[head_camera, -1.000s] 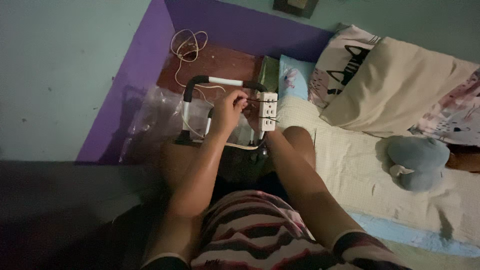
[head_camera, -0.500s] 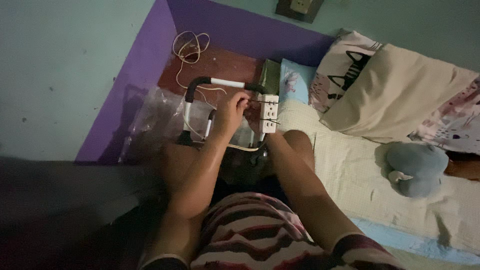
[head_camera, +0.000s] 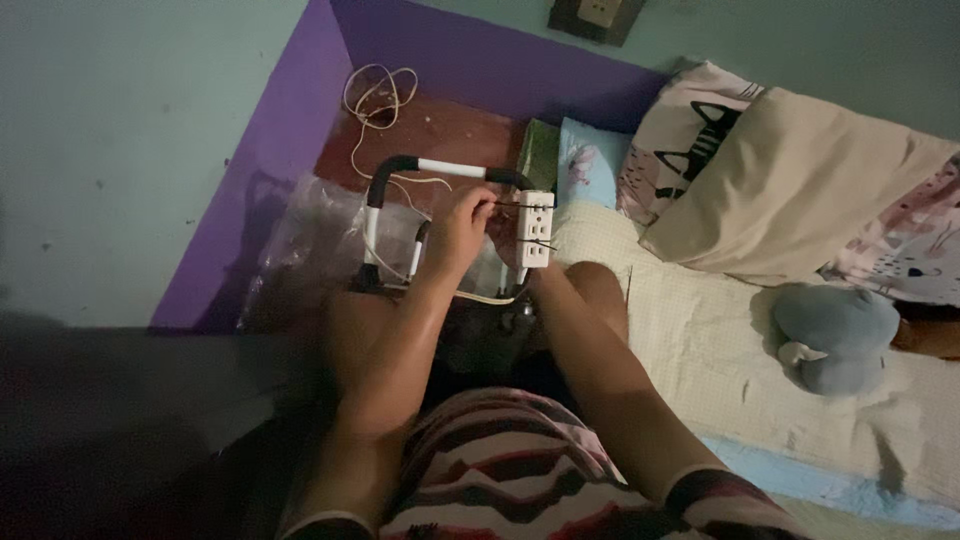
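Left hand (head_camera: 462, 222) pinching a thin dark wire (head_camera: 508, 203) at the white outlet strip (head_camera: 535, 228), held above the bed's edge; right hand mostly hidden behind the strip, grip unclear.

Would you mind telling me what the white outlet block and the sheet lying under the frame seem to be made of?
The outlet block looks like hard moulded plastic: white, smooth, with crisp socket slots. The sheet seems thin clear plastic film: crinkled, see-through, with faint glints.
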